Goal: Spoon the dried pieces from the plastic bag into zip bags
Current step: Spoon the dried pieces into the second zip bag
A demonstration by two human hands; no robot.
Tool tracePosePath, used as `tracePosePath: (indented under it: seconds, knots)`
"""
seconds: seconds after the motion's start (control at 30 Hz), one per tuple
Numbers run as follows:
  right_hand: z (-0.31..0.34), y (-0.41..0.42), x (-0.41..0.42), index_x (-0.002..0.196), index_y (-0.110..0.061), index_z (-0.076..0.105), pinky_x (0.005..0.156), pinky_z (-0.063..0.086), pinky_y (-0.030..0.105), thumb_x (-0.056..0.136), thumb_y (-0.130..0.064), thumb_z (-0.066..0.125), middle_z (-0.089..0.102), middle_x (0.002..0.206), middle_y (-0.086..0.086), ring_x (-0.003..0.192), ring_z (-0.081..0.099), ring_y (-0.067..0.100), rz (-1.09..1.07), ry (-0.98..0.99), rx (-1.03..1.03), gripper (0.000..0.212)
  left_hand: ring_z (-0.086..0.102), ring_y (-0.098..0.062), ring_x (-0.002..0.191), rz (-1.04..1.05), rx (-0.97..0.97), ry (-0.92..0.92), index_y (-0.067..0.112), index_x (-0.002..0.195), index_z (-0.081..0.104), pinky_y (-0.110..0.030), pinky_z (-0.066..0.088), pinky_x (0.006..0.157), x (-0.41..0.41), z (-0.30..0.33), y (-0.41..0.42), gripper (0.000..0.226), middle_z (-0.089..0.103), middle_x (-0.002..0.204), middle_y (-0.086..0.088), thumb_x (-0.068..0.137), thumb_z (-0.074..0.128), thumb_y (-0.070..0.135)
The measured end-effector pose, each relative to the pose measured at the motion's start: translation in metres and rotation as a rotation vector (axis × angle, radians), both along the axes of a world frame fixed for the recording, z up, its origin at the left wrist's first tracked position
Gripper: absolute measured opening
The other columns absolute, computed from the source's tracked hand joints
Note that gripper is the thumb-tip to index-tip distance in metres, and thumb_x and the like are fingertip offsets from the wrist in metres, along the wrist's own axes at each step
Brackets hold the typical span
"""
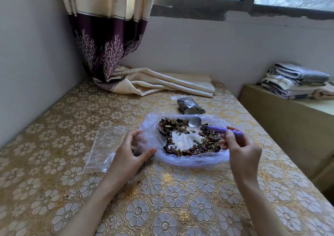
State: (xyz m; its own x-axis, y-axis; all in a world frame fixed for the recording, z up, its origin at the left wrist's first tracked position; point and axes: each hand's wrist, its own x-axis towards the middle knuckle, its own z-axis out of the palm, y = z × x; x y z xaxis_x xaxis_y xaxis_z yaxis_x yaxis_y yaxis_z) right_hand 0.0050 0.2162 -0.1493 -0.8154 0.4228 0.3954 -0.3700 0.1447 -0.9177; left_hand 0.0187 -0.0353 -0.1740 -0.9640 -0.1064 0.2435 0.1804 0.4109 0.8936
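Head view shows our right hand (242,150) with its fingers (230,136) curled round the lilac plastic handle of a spoon (207,126), pinching it near its rear end. Its oval metal bowl lies empty and shiny, hovering over or touching the far rim of the heap; we cannot tell which. Our left hand (130,154) has fingers and thumb bent, gripping the crinkled left edge of the plastic bag (189,160), a thin, translucent film with a bluish cast, spread open and flattened on the bench (162,208).

Inside the bag the dried pieces (182,125) form a rough ring, brown, dark red and greenish, wrinkled and irregular, with a bare patch of film in the middle.

Just left of our left hand a clear, flat, rectangular zip bag (106,145) lies on the bench, glossy and slightly creased. Beyond the plastic bag, near it but apart, rests a filled zip bag (190,106), plump with dark pieces.

A glossy embossed cloth covers the bench, gold and cream with round flower motifs. At the far edge a cream curtain (112,36) with a plum band and pale branch prints hangs down and pools in soft folds. To the right, folded towels (296,82) sit stacked on a low ledge.
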Motion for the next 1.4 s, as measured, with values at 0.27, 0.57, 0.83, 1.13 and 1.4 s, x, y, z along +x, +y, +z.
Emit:
tracePosePath:
  seconds: [0.27,0.57,0.83,1.13,1.4]
  knots:
    - [0.006,-0.011,-0.005,0.073,-0.041,0.059,0.059,0.052,0.051,0.091,-0.014,0.059,0.066,0.067,0.002,0.068,0.065,0.037,-0.064,-0.048,0.204,0.032,0.058,-0.014,0.099,0.0,-0.004,-0.002,0.03,0.124,0.04,-0.03,0.051,0.085,0.001,0.001,0.0,0.074,0.054,0.109,0.01,0.059,0.065,0.055]
    - [0.007,-0.029,-0.016,0.074,-0.035,0.065,0.057,0.053,0.024,0.089,-0.01,0.06,0.068,0.067,-0.002,0.06,0.064,0.01,0.085,-0.093,0.157,0.029,0.059,-0.007,0.093,0.005,-0.004,-0.007,0.032,0.12,0.04,-0.019,0.048,0.074,0.0,0.001,0.0,0.076,0.054,0.104,0.016,0.054,0.062,0.063]
    - [0.001,-0.03,-0.023,0.08,-0.018,0.068,0.057,0.054,0.018,0.089,-0.006,0.059,0.069,0.064,0.004,0.061,0.068,0.015,0.21,-0.23,-0.135,0.017,0.058,-0.007,0.093,0.003,0.001,-0.011,0.036,0.117,0.038,-0.02,0.048,0.075,0.0,0.0,0.0,0.072,0.055,0.104,0.014,0.054,0.062,0.063]
    - [0.0,-0.016,-0.018,0.08,-0.002,0.067,0.053,0.053,0.018,0.09,-0.006,0.057,0.069,0.061,0.007,0.056,0.066,0.017,0.147,-0.206,-0.339,0.015,0.06,-0.007,0.092,0.006,0.001,-0.013,0.035,0.122,0.039,-0.019,0.048,0.073,0.0,0.001,-0.001,0.075,0.055,0.102,0.016,0.056,0.065,0.06]
    - [0.015,-0.01,-0.003,0.08,-0.001,0.065,0.043,0.044,0.017,0.09,-0.002,0.052,0.064,0.054,0.003,0.047,0.057,0.011,0.22,-0.091,-0.409,0.017,0.057,-0.011,0.101,-0.012,-0.065,-0.057,0.038,0.125,0.038,-0.018,0.043,0.079,-0.002,-0.003,-0.003,0.08,0.055,0.111,0.01,0.054,0.071,0.055]
